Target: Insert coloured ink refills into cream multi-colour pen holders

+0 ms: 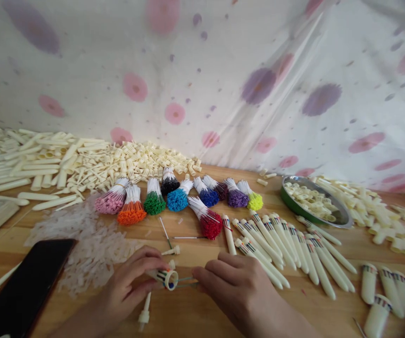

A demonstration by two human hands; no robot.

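A cream slotted pen part [170,280] sits in the left hand [135,277], pinched between thumb and fingers, its open ring facing the right hand [236,284]. That hand is closed at the fingertips on thin refills [185,282] — they run into the ring. Just beyond both hands lie two loose refills [188,237]; farther out, colour-tipped refill bundles [206,218]. Left of the left hand are clear plastic pieces [86,249] and a dark phone [26,286] — beyond the right hand, rows of pens [273,237].
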